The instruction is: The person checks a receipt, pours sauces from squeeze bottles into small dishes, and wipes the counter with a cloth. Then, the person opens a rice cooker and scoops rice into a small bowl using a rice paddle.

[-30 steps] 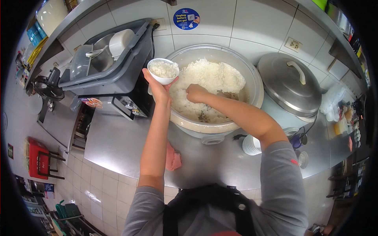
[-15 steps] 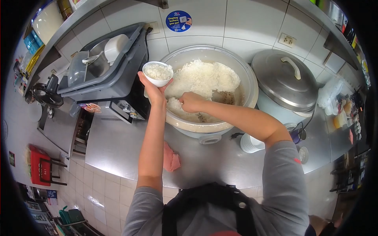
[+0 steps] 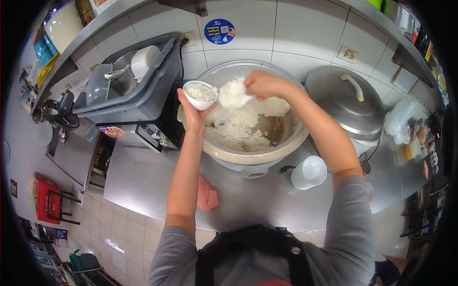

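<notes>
My left hand point(image 3: 194, 112) is closed around a small white bowl point(image 3: 202, 97) heaped with cooked rice, tilted at the left rim of a large round rice pot point(image 3: 281, 153). My right hand point(image 3: 264, 86) grips a white rice paddle point(image 3: 247, 98), mostly hidden by my fingers and a big clump of rice point(image 3: 234, 93) on it. The clump is just right of the bowl, above the pot. Loose rice point(image 3: 243, 126) covers much of the pot's inside, with its brownish bottom showing at the right.
A stack of white bowls point(image 3: 309, 172) stands on the steel counter point(image 3: 257, 205), near a pink cloth point(image 3: 207, 193). To the right is a lidded cooker point(image 3: 343, 97); to the left, a grey tub point(image 3: 126, 105) with containers sits on a black appliance point(image 3: 157, 133).
My right hand has risen from the pot's lower left to its upper middle, lifting a clump of rice. The bowl has shifted slightly right and down in view.
</notes>
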A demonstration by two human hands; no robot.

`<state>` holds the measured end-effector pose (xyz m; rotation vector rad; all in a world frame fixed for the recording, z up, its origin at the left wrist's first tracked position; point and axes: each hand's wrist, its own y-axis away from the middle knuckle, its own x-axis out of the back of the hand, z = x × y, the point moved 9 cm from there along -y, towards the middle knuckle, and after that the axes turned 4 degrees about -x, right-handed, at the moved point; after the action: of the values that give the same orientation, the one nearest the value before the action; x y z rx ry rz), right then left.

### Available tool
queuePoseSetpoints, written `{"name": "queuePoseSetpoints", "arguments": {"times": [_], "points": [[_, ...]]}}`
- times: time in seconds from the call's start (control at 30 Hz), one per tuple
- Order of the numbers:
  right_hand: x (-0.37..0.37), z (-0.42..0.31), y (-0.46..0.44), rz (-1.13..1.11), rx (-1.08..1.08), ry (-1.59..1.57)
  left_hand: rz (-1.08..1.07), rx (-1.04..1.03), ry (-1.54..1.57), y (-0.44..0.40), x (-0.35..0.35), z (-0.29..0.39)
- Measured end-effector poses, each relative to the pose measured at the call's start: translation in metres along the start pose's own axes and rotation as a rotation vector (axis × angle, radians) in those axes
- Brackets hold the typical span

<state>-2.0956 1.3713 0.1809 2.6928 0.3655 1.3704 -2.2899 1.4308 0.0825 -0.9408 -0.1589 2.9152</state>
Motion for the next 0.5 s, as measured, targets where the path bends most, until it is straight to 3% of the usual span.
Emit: {"name": "queuePoseSetpoints", "arguments": {"times": [0.07, 0.13, 0.23, 0.43, 0.5], "points": [[0.007, -0.022, -0.006, 0.097, 0.065, 0.131, -0.094, 0.154, -0.003, 0.002, -0.009, -0.013], [0.023, -0.045, -0.007, 0.54, 0.091, 0.239, -0.155, 0.237, 0.04, 0.006, -0.017, -0.02], [-0.01, -0.069, -0.016, 0.703, 0.221, 0.463, -0.249, 0.366, 0.081, 0.013, -0.025, -0.028], [-0.056, -0.083, 0.011, 0.824, 0.404, 0.472, -0.072, 0.384, 0.29, 0.015, -0.016, -0.022], [-0.055, -0.074, 0.01, 0.714, 0.413, 0.358, -0.063, 0.384, 0.296, 0.019, -0.018, -0.019]]}}
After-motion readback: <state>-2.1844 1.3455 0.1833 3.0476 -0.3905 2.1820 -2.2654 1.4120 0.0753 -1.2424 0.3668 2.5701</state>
